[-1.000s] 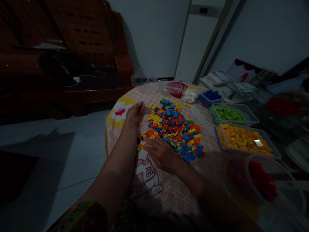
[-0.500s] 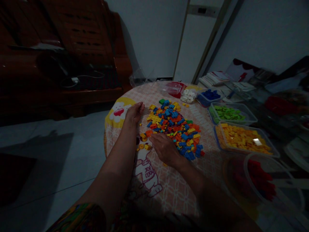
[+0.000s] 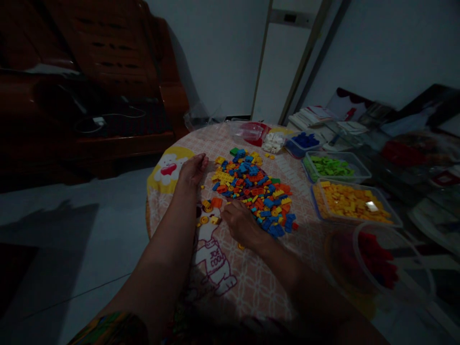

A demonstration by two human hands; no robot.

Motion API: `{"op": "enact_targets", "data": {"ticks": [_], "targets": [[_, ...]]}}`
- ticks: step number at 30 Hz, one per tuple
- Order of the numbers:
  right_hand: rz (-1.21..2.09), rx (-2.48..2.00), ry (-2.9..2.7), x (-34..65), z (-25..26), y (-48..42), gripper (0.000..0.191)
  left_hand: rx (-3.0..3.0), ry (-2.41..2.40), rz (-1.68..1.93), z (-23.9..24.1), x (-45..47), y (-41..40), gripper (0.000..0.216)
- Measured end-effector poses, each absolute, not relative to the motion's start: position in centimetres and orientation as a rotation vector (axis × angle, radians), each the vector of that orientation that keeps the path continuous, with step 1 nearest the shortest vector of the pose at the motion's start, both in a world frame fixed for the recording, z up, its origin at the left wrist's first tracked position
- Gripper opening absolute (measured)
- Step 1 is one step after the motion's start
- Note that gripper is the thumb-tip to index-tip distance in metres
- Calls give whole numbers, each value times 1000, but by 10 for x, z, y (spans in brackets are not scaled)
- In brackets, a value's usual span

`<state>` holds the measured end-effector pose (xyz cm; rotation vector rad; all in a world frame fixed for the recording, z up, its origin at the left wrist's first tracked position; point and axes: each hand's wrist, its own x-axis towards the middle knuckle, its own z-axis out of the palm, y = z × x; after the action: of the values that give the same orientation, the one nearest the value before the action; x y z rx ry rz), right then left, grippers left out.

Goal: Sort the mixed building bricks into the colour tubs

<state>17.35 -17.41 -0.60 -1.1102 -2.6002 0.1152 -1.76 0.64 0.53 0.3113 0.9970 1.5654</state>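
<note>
A mixed pile of toy building bricks (image 3: 247, 177) in blue, yellow, orange and green lies on the patterned tablecloth (image 3: 262, 278). At the pile's left edge is my left hand (image 3: 194, 168), its fingers curled in; whatever they hold, if anything, is hidden. My right hand (image 3: 239, 221) is low at the near left side of the pile, fingers bent together and pointing down; their tips are hard to make out. Just left of it lie an orange brick (image 3: 216, 202) and a few small yellow pieces (image 3: 204, 220).
Along the right stand plastic boxes of sorted bricks: a blue box (image 3: 305, 140), a green box (image 3: 332, 166), a yellow box (image 3: 354, 202) and a round tub (image 3: 377, 261) with red ones. White bricks (image 3: 273, 142) and a clear tray (image 3: 246, 129) sit at the back.
The view has shifted slightly, so everything appears a little further left. My right hand's fingers have drawn in from a stretched pose to a more bent one. My left hand stays beside the pile.
</note>
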Motion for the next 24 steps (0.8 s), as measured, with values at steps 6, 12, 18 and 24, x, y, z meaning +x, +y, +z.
{"op": "enact_targets", "data": {"ticks": [6,12,18,24], "targets": [[205,-1115,-2480,178,4,-172,19,338,1008,1557,4,-20,9,23],[290,-1314,-1855,221,24,-160,23,353,1018,1568,0,-22,14,22],[-410,-1598,-1386,317,48,-151,25,323,1013,1574,4,-19,11,28],[-567,-1621,-1187,347,54,-155,29,351,1021,1557,6,-17,7,30]]}}
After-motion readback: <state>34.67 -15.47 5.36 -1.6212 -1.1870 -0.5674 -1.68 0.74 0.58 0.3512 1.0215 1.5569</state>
